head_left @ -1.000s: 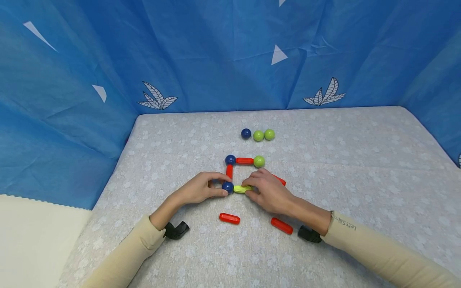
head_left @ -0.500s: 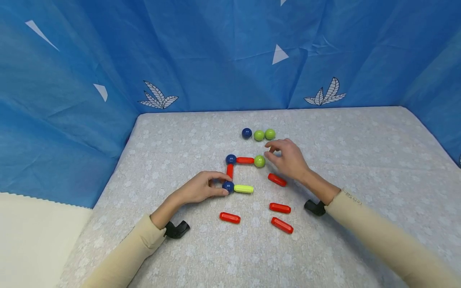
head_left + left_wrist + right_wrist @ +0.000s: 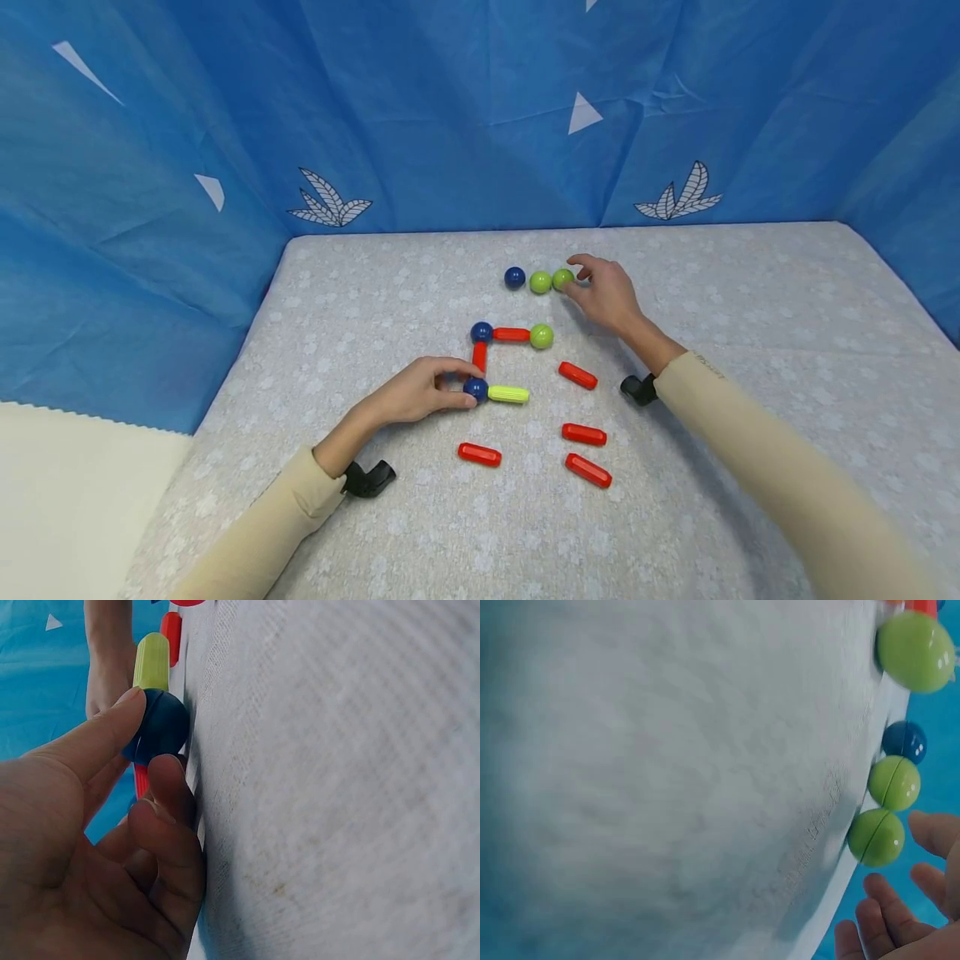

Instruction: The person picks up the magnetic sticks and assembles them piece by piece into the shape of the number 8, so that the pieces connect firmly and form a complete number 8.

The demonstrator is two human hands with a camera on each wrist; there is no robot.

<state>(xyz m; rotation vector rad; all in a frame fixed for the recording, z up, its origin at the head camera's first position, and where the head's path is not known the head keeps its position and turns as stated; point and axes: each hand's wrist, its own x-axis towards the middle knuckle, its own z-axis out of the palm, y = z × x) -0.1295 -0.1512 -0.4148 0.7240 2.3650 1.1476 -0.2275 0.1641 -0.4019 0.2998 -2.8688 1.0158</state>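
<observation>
My left hand [image 3: 416, 392] pinches a dark blue ball [image 3: 476, 388] between thumb and fingers. From that ball a yellow-green rod [image 3: 508, 394] points right and a red rod [image 3: 479, 357] runs back to a second blue ball [image 3: 482, 332]. Another red rod [image 3: 512, 334] links this one to a green ball [image 3: 542, 336]. At the back, my right hand [image 3: 609, 293] reaches with parted fingers to the rightmost loose green ball [image 3: 562, 278]. The right wrist view shows fingertips close around this green ball [image 3: 876, 838], with a gap between them and it.
Beside the right hand's ball lie another green ball [image 3: 540, 282] and a blue ball [image 3: 514, 277]. Several loose red rods lie on the cloth, including one on the right [image 3: 577, 375] and one in front [image 3: 480, 454]. A blue curtain [image 3: 465, 117] hangs behind the table.
My right hand has let go of the yellow-green rod and moved back and right to the loose green balls. My left hand stays on the blue ball.
</observation>
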